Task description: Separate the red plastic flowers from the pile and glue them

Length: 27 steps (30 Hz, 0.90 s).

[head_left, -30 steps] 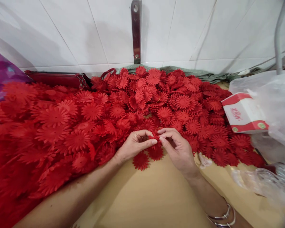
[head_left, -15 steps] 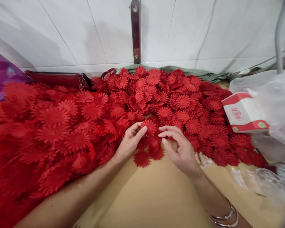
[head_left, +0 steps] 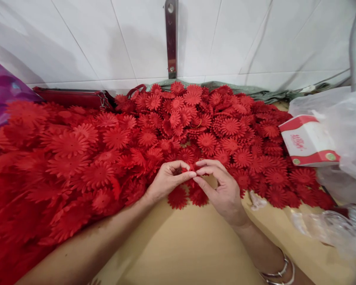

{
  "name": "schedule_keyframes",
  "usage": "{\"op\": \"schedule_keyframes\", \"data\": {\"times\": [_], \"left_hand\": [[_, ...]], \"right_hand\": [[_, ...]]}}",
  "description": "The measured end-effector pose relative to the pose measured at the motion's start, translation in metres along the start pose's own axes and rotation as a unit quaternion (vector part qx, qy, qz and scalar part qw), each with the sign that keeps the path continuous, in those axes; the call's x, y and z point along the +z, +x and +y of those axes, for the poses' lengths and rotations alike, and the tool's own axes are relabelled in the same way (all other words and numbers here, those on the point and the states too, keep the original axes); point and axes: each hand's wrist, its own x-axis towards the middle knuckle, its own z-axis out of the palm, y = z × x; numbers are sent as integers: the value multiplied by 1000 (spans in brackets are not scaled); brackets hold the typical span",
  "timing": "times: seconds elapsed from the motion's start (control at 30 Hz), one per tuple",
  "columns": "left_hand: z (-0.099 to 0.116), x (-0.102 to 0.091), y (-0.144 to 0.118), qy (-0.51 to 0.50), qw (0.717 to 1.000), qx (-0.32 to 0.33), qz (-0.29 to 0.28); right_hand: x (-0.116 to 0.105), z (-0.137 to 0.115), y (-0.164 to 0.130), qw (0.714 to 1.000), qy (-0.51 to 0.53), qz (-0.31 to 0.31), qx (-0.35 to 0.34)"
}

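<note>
Closest in is a bare stretch of tan table [head_left: 178,245], with both forearms reaching over it from the near edge. A couple of silvery bangles [head_left: 277,273] sit on the right forearm. Toward the right edge there's some clear plastic stuff [head_left: 341,227], pretty blurry, plus a small crumpled scrap [head_left: 257,201] just beside the right wrist.

The left hand [head_left: 167,180] and right hand [head_left: 224,190] meet around the middle of the table, thumbs and fingers bent toward each other, tips basically touching. A bit of red shows right at the fingertips, but I honestly can't tell if either grip is pinching a piece or if that's just red behind it. Two red flower cutouts [head_left: 177,198] lie just under the hands, at the front of the pile.

Then it's the big heap of red flowers [head_left: 68,162], running from the left edge nearly across to the right, with a thin yellowish loop [head_left: 196,124] on it. Right of the heap there's a red-and-white box [head_left: 310,142] next to a cloudy plastic bag [head_left: 350,130]. A purple thing [head_left: 8,91] pokes in at the far left corner, beside a dark red purse [head_left: 68,97]. Greenish sheeting [head_left: 255,94] bunches along the far edge, and a metal bracket [head_left: 171,39] is up on the white tiled wall [head_left: 77,39].
</note>
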Motion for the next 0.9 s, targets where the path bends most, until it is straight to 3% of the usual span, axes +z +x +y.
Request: {"op": "schedule_keyframes", "data": {"times": [0.2, 0.3, 0.43, 0.6, 0.7, 0.9], "left_hand": [[2, 3, 1, -11, 1000, -5, -28], [0, 2, -1, -7, 1000, 4, -21], [-6, 0, 0, -15, 999, -7, 34], [-10, 1, 3, -35, 996, 14, 84], [-10, 2, 3, -44, 992, 51, 106], [-11, -1, 2, 23, 989, 87, 119]], "right_hand": [[-2, 8, 1, 990, 107, 7, 91], [-4, 16, 2, 974, 160, 69, 145], [-10, 22, 6, 929, 273, 139, 209], [-11, 16, 12, 854, 427, 96, 283], [-11, 12, 14, 827, 458, 60, 320], [-11, 9, 10, 856, 426, 34, 291]]}}
